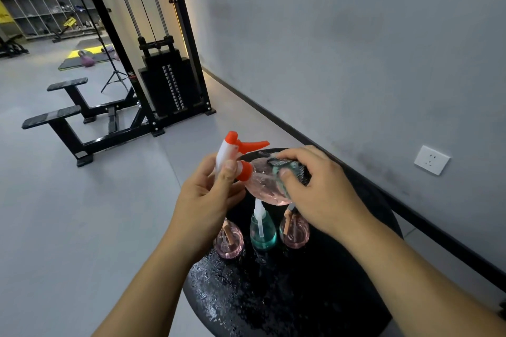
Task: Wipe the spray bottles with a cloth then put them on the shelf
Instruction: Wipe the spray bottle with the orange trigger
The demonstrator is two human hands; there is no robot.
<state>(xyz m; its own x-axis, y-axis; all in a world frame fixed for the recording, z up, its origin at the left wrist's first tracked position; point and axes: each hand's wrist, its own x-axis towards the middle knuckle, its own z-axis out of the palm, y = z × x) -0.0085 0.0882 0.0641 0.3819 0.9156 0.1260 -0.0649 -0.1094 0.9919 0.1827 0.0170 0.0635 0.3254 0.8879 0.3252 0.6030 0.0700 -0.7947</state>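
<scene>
Left hand (204, 200) holds pink spray bottle (264, 186); right hand (320, 194) presses cloth (291, 169)

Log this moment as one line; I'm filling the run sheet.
step: wiping | left hand: holds pink spray bottle by sprayer | right hand: presses cloth on it | shelved: not yet

No text, label, brand or number can be read here. The pink spray bottle (262, 186) with the orange and white trigger head bears no print that shows. The teal bottle (263, 230) and the two small pink bottles (228, 241) on the black worktop (273, 295) show plain sides. A yellow sign (69, 22) far back on the gym floor carries dark marks too small and blurred to make out. The weight stack (171, 87) has a column of pale marks, none legible.
</scene>
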